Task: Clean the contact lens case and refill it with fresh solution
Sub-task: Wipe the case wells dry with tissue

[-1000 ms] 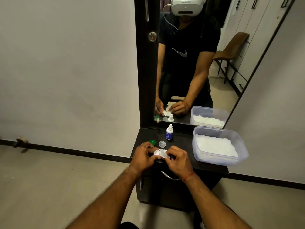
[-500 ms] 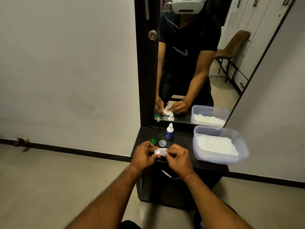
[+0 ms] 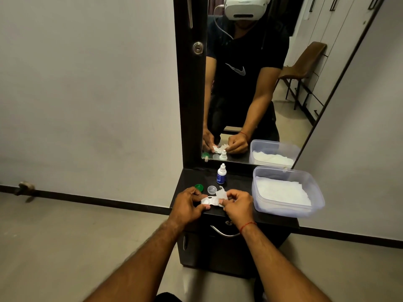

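Head view, at a dark dresser (image 3: pixel 236 183) set against a mirror (image 3: pixel 290 118). The left hand (image 3: pixel 188 207) pinches the left end of the white lens case (image 3: pixel 209 201) between thumb and curled fingers, holding it just above the near edge of the dresser top. The right hand (image 3: pixel 238 205), fingers curled, grips a crumpled tissue (image 3: pixel 221 194) against the right end of the case; whether the tissue enters the well cannot be told. Just beyond the hands lie a green cap (image 3: pixel 198 187) and, to its right, a clear cap (image 3: pixel 212 189), apart from each other. Farther back, near the mirror, a small solution bottle (image 3: pixel 221 175) stands upright with its cap on. At the right, a clear plastic box (image 3: pixel 283 211) holds a stack of white tissues (image 3: pixel 281 190). A red thread (image 3: pixel 248 225) circles the right wrist.
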